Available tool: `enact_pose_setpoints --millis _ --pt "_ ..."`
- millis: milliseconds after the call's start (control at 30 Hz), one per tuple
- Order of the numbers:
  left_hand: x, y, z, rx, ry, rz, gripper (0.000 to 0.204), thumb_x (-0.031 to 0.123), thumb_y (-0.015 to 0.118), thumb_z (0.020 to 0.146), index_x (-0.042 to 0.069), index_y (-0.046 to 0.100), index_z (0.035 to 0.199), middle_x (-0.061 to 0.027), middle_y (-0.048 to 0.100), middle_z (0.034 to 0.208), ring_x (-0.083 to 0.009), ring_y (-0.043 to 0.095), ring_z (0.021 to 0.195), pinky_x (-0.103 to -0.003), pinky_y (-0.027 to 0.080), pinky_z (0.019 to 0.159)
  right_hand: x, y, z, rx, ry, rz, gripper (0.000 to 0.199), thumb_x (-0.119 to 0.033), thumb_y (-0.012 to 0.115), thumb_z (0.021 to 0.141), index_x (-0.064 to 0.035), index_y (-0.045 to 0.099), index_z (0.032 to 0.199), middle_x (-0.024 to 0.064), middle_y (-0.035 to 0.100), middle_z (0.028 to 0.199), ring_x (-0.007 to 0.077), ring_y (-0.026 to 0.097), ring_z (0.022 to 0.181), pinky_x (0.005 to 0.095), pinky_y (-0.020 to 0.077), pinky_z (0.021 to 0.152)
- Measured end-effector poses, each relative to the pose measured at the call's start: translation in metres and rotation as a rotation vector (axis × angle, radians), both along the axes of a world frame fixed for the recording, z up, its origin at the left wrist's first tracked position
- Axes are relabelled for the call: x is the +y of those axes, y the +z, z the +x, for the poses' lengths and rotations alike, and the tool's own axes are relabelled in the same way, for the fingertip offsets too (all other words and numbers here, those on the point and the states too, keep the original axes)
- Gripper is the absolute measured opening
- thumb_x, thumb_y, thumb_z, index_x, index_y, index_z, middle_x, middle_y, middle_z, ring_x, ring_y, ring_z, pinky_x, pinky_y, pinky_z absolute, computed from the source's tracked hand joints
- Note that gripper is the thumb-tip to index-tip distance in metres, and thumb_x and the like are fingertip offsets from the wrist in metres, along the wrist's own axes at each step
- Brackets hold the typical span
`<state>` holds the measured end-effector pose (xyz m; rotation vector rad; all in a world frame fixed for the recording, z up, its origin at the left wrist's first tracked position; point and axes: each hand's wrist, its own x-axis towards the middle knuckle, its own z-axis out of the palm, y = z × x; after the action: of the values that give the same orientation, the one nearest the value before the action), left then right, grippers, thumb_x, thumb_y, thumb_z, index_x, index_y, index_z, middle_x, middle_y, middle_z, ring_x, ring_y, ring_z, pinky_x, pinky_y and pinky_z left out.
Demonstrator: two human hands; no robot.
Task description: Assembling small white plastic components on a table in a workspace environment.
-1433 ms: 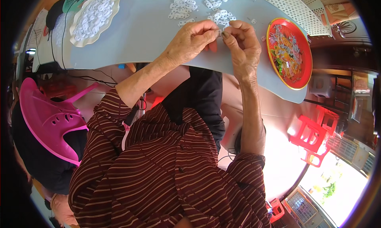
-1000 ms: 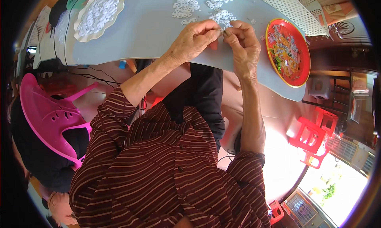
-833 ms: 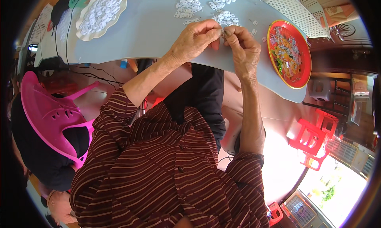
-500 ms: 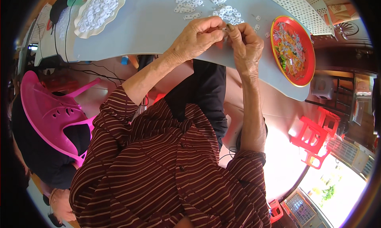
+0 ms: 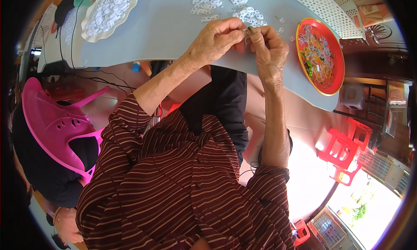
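Note:
My left hand [image 5: 217, 39] and my right hand [image 5: 270, 48] meet over the table's near edge, both closed in a pinch. Between the fingertips shows a bit of a small white plastic piece [image 5: 247, 38], mostly covered by the fingers. My right thumb presses down close to it; whatever else the right fingers hold is hidden. Just beyond the hands lie loose white two-holed plastic pieces [image 5: 250, 15] in a scattered heap. To the right stands a round red tray [image 5: 336, 69] with a gold rim, holding many tiny silvery parts over a printed pattern.
A scalloped cream plate [image 5: 91, 35] heaped with white pieces sits on the grey-blue table [image 5: 160, 28] at left. A white perforated basket [image 5: 323, 11] stands at far right. Below are a pink plastic chair [image 5: 47, 115] with a person beside it, and red stools [image 5: 339, 148].
The hands stay nearly in place. The fingertips have shifted slightly, and more of the white piece shows between them now.

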<state>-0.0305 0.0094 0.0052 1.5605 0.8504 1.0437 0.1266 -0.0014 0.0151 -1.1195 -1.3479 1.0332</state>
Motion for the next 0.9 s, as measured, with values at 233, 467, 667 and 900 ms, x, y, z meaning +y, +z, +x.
enact_pose_setpoints --millis 233,467,667,900 --pt "0.001 -0.005 0.002 -0.122 0.038 0.001 0.019 0.019 0.053 0.091 0.002 0.061 0.091 -0.0002 0.06 0.069 -0.0058 0.052 0.064 -0.023 0.044 0.06 -0.001 0.001 -0.003 0.033 0.029 0.0 0.022 -0.02 0.067 0.086 0.001 0.062 0.084 0.0002 0.059 0.069 0.0042 0.048 0.06 0.0188 0.0397 0.054" --pt "0.014 0.017 -0.01 0.231 0.12 0.097 0.021 0.02 0.054 0.091 0.001 0.061 0.095 -0.0029 0.06 0.073 -0.0087 0.054 0.068 -0.024 0.044 0.062 -0.002 0.002 0.0 0.107 0.034 -0.06 0.018 -0.015 0.064 0.087 0.0023 0.061 0.085 0.0026 0.061 0.075 0.006 0.051 0.06 0.0203 0.0425 0.056" --pt "0.072 0.021 -0.016 0.467 0.264 0.592 0.014 0.012 0.051 0.084 0.001 0.058 0.079 -0.0128 0.058 0.063 -0.0259 0.052 0.051 -0.035 0.043 0.05 0.001 -0.005 0.003 0.273 0.01 -0.057 0.012 -0.01 0.062 0.087 0.0019 0.061 0.087 0.0031 0.061 0.074 0.0068 0.052 0.058 0.0207 0.0437 0.055" --pt "0.091 0.018 0.014 0.906 0.08 0.701 0.017 0.014 0.057 0.082 0.001 0.051 0.075 -0.0114 0.053 0.073 -0.0276 0.051 0.071 -0.038 0.043 0.068 0.001 -0.008 0.003 0.291 -0.007 -0.05 0.01 -0.008 0.064 0.085 0.0018 0.061 0.086 0.0009 0.06 0.073 0.0054 0.052 0.058 0.0203 0.0436 0.055"
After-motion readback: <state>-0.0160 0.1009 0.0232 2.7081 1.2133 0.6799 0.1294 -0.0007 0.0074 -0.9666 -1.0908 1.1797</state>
